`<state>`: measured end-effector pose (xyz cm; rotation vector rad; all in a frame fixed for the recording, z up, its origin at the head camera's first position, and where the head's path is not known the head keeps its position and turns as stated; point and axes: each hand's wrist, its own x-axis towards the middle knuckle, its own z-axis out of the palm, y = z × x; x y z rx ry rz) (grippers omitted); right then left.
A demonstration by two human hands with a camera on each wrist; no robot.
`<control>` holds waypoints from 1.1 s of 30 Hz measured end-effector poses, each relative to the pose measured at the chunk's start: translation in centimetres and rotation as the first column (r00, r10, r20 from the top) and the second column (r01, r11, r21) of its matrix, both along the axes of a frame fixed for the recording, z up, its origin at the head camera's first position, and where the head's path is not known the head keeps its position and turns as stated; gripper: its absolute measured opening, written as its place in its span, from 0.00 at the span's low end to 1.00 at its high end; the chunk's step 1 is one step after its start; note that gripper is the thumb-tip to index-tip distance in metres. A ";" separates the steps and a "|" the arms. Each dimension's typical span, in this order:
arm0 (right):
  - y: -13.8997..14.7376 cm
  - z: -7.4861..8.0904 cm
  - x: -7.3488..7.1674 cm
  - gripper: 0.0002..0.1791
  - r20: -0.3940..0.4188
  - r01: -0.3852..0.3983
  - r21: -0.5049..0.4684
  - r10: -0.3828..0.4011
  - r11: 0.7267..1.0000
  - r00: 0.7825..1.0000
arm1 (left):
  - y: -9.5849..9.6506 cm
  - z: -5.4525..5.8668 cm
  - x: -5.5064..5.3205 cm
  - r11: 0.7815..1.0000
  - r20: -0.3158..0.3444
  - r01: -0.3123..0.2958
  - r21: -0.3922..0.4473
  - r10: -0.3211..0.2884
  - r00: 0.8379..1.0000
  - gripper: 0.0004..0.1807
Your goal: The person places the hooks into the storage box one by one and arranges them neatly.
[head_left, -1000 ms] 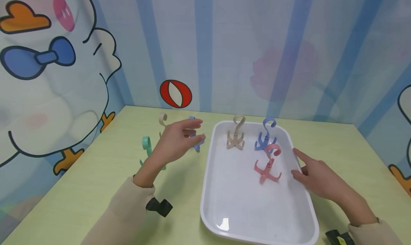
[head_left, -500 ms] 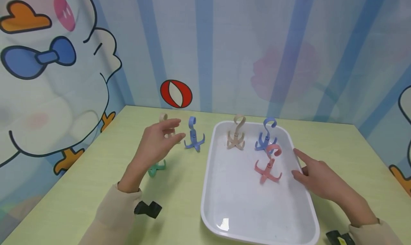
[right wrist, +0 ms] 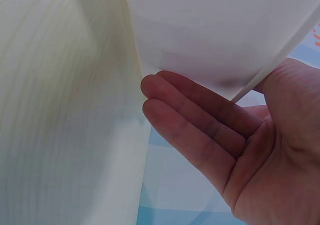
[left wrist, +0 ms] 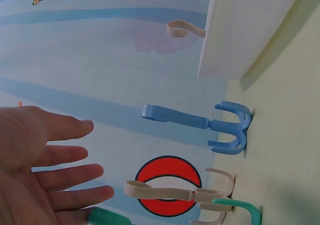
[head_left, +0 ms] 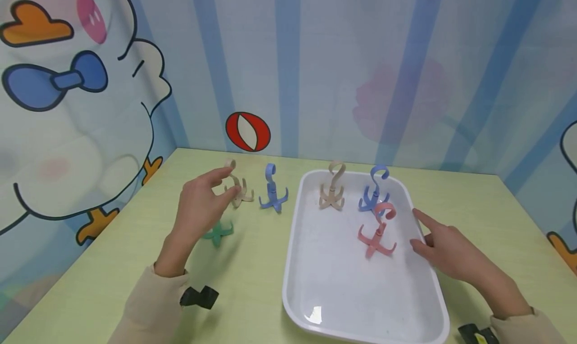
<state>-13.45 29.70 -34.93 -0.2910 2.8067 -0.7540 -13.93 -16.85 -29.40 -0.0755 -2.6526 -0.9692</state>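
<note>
The left hand (head_left: 198, 204) has drawn further left since the earlier frames, away from the blue plastic four-pronged hook (head_left: 272, 198), which was partly behind its fingertips a second ago and is now plain to see, right of them. The fingers are spread with thumb and forefinger apart, holding nothing. Behind and below the hand stands the green plastic four-pronged hook (head_left: 218, 234), its upper part hidden in the head view; whether they touch I cannot tell. The beige plastic four-pronged hook (head_left: 243, 196), just past the fingertips, shows more of its prongs than half a second ago.

The right hand (head_left: 451, 249) is unchanged, gripping the near side wall of the white rectangular plastic tray (head_left: 338, 284), thumb over the rim, fingers outside. Beyond its fingertips, inside, the pink hook (head_left: 374, 243) stands nearest.
</note>
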 end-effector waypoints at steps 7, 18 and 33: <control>0.0 0.0 0.0 0.47 -0.002 -0.005 -0.006 0.005 1.000 1.000 | -1.1 -0.5 -0.1 0.999 0.045 -0.047 0.019 0.047 0.998 0.28; 0.1 0.0 0.0 0.47 0.003 0.000 0.001 0.000 1.000 1.000 | -2.5 -2.4 -0.6 0.993 0.174 -0.118 0.003 0.115 0.978 0.37; 0.0 0.1 0.0 0.48 0.008 0.000 0.003 0.000 1.000 1.000 | -3.1 -4.3 -1.0 0.988 0.162 -0.115 0.099 0.098 0.982 0.30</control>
